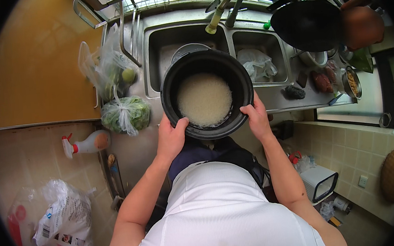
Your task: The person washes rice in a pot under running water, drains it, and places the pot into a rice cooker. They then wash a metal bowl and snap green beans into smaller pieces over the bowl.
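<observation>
A black rice-cooker inner pot (239,66) is held between my two hands, in front of the double steel sink. White rice (204,99) lies at its bottom, with what looks like a little water at the edge. My left hand (172,134) grips the near left rim, thumb on top. On the near right rim, my right hand (257,116) has its thumb over the edge and its fingers outside. Partly hidden behind the pot, a round metal vessel (190,48) stands in the left basin (162,43).
A faucet (213,22) reaches over the sink. Bagged leafy greens (126,113) sit left, a crumpled plastic bag (255,63) lies in the right basin. A black wok (306,25) hangs or rests upper right, above raw meat (321,81) and a bowl of yellowish pieces (351,81).
</observation>
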`<move>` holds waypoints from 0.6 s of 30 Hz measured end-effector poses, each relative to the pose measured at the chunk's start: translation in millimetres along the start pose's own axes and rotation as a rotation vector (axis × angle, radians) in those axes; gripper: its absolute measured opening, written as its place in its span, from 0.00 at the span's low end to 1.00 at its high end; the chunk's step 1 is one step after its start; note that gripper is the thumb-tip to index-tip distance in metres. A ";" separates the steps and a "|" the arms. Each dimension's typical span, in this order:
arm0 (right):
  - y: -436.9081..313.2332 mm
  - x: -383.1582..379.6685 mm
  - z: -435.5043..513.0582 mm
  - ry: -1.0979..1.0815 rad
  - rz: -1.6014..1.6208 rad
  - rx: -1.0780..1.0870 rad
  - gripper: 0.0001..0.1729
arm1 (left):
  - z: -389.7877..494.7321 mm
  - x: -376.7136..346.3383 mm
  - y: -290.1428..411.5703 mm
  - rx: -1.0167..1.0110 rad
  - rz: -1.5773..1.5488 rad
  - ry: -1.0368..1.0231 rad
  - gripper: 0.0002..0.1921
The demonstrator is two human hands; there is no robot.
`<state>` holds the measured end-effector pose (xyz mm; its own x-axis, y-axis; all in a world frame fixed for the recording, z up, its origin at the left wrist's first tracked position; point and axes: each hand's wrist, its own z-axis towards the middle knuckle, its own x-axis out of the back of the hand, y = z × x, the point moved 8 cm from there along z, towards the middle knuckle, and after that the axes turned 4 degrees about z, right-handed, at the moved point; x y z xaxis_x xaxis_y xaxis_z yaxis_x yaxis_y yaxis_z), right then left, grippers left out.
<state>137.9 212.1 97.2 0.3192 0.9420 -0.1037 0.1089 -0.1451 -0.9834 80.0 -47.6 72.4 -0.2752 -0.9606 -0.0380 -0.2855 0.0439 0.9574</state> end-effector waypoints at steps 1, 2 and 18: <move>-0.3 -0.4 -0.3 -0.001 -0.011 0.006 0.34 | -0.9 1.0 -1.1 0.013 0.005 0.004 0.21; 0.1 -1.2 -0.3 -0.006 -0.004 0.002 0.34 | -1.4 1.4 -0.3 0.003 0.003 0.004 0.21; 9.8 -18.2 6.9 -0.075 0.004 -0.019 0.35 | -7.3 17.1 -7.9 0.008 0.026 0.072 0.20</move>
<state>126.7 195.6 88.4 0.2480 0.9614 -0.1194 0.1254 -0.1541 -0.9801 84.2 -66.4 66.2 -0.2158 -0.9764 0.0078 -0.2862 0.0708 0.9555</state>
